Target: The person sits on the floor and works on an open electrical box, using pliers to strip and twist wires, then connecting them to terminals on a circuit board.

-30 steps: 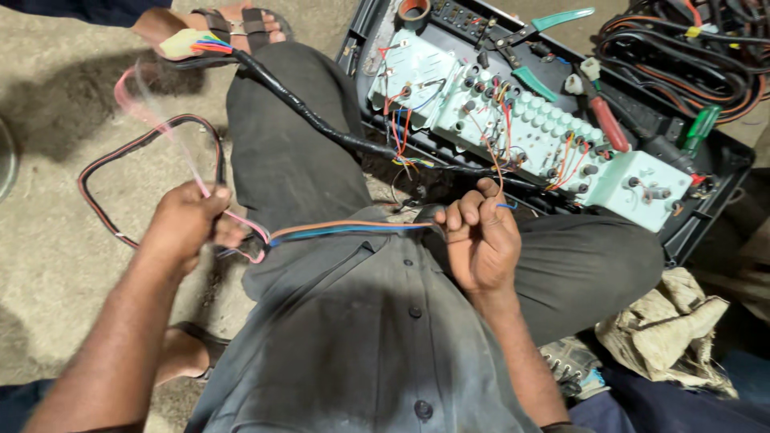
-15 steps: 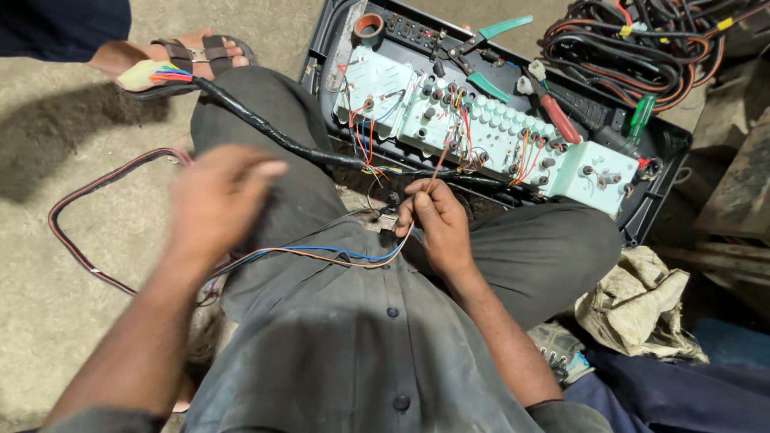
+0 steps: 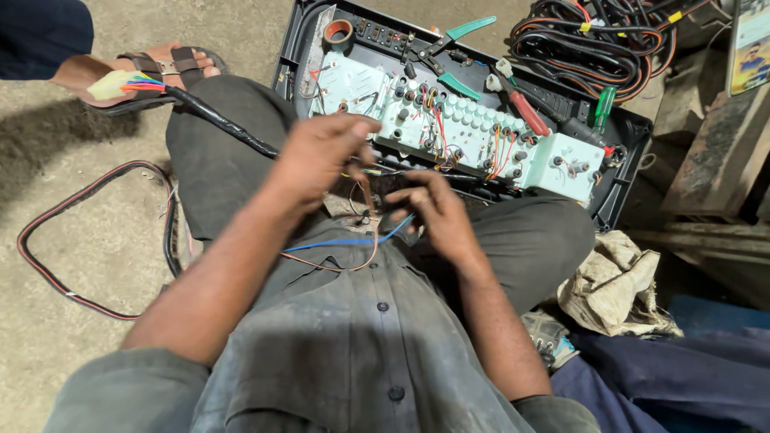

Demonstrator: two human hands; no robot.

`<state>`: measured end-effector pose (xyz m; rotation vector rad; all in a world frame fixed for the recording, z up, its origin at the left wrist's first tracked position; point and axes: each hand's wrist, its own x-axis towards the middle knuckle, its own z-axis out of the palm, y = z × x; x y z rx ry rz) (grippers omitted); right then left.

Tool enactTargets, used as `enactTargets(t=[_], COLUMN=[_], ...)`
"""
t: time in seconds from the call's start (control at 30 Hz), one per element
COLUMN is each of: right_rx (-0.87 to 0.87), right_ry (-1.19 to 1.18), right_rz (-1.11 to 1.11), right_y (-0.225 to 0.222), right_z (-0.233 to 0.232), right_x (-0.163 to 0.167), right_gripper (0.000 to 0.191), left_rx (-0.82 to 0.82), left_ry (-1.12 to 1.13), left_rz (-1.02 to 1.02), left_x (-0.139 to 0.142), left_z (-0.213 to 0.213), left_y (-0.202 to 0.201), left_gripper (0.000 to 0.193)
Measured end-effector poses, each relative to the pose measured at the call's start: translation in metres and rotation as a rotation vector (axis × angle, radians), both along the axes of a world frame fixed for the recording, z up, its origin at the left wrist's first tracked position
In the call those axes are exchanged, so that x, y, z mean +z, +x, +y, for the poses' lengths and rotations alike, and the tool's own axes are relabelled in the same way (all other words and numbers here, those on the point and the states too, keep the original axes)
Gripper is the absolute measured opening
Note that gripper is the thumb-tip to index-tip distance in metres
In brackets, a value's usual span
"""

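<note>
My left hand (image 3: 319,156) is raised over my lap and pinches thin wires (image 3: 353,244), blue and brown, that loop down across my grey shirt. Just to its right my right hand (image 3: 433,215) grips the same wires near their far end, fingers curled. Both hands hover in front of a pale green panel (image 3: 449,128) studded with terminals and short coloured wires, which lies in a black case (image 3: 626,160) on my knees. A thick black cable (image 3: 216,120) runs over my left thigh to a taped bundle of coloured ends.
Green-handled pliers (image 3: 457,36), a red-handled screwdriver (image 3: 525,112), a green screwdriver (image 3: 603,108) and a tape roll (image 3: 338,34) lie in the case. Coiled cables (image 3: 593,40) sit behind. Another person's sandalled foot (image 3: 136,68) stands at the far left. A rag (image 3: 613,281) lies on my right.
My left hand has swung from far out on the left to close beside my right hand. The taut wires now hang in a slack loop on my shirt.
</note>
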<state>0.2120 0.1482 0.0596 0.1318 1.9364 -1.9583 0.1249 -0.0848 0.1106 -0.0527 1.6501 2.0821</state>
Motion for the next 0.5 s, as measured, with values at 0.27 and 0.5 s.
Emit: enactTargets(t=[0.27,0.5], right_rx=[-0.143,-0.147], right_ry=[-0.231,-0.375], right_rz=[0.177,0.245], right_y=[-0.03,-0.039], right_z=[0.007,-0.002], right_x=[0.001,0.006], right_gripper=[0.044,0.06], left_rx=[-0.203,-0.311], left_ry=[-0.526,-0.352], left_rz=[0.398,0.296], left_x=[0.015,-0.037], left_z=[0.003,0.054], left_y=[0.014,0.01], left_gripper=[0.024,0.023])
